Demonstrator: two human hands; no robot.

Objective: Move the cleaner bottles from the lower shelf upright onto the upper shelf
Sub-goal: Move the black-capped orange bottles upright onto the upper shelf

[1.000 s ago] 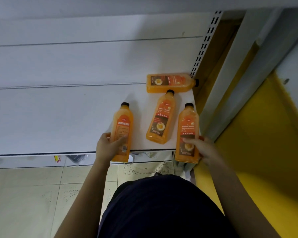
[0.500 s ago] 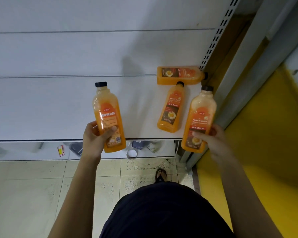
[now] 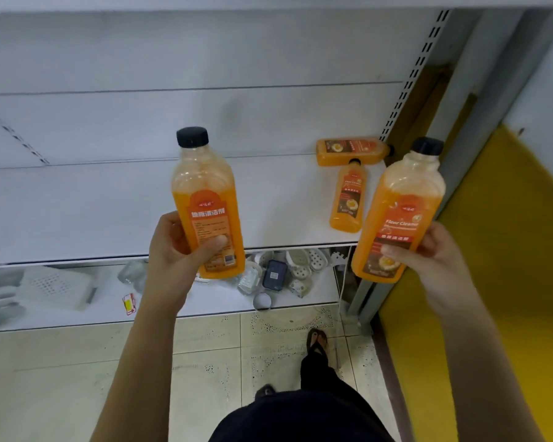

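Observation:
My left hand (image 3: 176, 250) grips an orange cleaner bottle (image 3: 205, 199) with a black cap, held upright in the air in front of the white shelf (image 3: 93, 212). My right hand (image 3: 434, 253) holds a second orange bottle (image 3: 399, 212) labelled Floor Cleaner, upright and tilted slightly right. Two more orange bottles lie flat at the shelf's right end: one (image 3: 348, 199) pointing away from me, another (image 3: 351, 151) lying crosswise behind it against the back panel.
A perforated upright (image 3: 409, 84) bounds the shelf on the right, with a grey post and a yellow wall (image 3: 508, 250) beyond. Below the shelf sits a lower level (image 3: 77, 301) with white soap dishes and small items. Tiled floor and my sandalled foot are underneath.
Both hands have lifted their bottles off the shelf and raised them upright, closer to the camera. The two lying bottles have not moved.

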